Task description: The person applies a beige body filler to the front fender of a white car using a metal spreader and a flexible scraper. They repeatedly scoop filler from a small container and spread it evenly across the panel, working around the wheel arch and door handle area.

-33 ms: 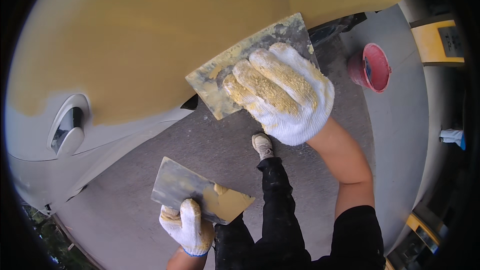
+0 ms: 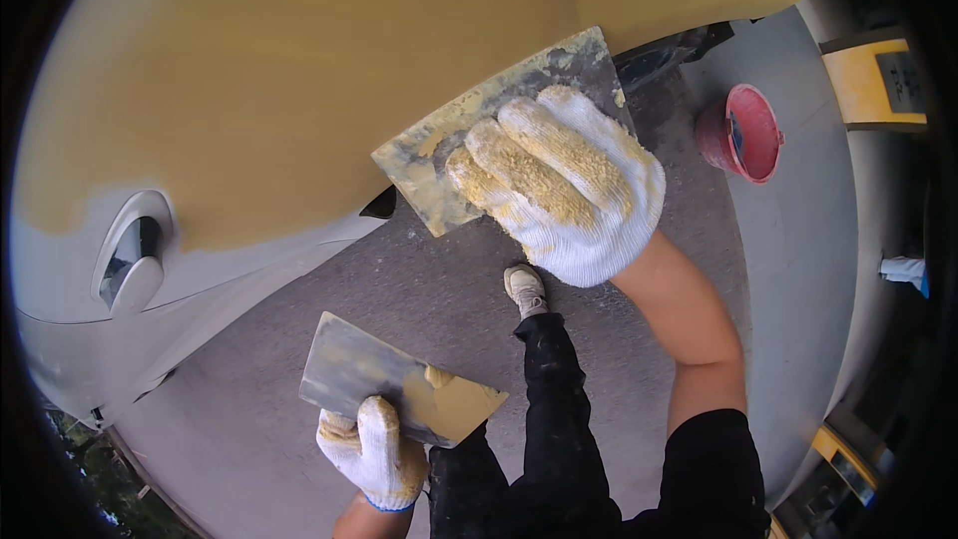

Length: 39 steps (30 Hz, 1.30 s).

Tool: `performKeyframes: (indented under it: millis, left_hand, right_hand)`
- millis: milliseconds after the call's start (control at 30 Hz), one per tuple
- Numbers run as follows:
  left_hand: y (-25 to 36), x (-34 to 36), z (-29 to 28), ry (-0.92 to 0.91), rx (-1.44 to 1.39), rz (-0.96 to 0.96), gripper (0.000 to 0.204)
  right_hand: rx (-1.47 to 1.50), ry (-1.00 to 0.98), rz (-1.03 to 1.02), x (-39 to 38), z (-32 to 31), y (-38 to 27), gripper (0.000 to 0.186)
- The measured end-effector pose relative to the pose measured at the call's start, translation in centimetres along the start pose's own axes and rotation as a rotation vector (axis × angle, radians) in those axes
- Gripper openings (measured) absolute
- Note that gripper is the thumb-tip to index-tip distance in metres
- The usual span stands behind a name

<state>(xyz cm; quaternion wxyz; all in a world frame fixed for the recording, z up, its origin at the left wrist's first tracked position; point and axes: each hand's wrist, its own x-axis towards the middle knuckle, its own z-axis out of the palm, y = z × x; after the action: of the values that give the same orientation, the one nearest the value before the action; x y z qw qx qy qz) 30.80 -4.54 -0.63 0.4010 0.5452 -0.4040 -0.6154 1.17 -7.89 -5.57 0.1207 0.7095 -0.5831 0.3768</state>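
Observation:
My right hand (image 2: 564, 190), in a white knit glove smeared with yellow filler, presses a flat metal spreader (image 2: 459, 145) against the lower edge of a car body panel (image 2: 299, 70) coated in yellow filler. Lower down, my left hand (image 2: 371, 449), also gloved, grips the near edge of a second metal plate (image 2: 364, 369). That plate carries a patch of yellow filler (image 2: 454, 404) on its right end and is held clear of the car.
The grey unfilled part of the car with a door handle (image 2: 130, 260) lies at the left. A red bucket (image 2: 743, 135) stands on the concrete floor at the right, near a yellow block (image 2: 878, 80). My black trouser leg and shoe (image 2: 526, 289) are below.

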Motion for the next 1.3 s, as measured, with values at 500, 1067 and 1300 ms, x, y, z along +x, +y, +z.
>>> performKeyframes:
  millis: [500, 1067, 1300]
  left_hand:
    - [-4.1, -3.5, 2.3, 0.113, -0.029, 0.224, 0.036]
    - [7.9, -4.8, 7.3, -0.028, -0.394, 0.31, 0.023]
    - [11.2, -4.9, 6.7, -0.018, -0.286, 0.338, 0.021]
  right_hand:
    - [-0.241, 0.112, -0.035, -9.6, 1.8, 1.9, 0.025]
    - [-0.125, -0.154, -0.02, 3.1, -21.5, -9.3, 0.047]
    - [-0.005, -0.293, -0.234, 8.1, -21.3, -11.3, 0.043]
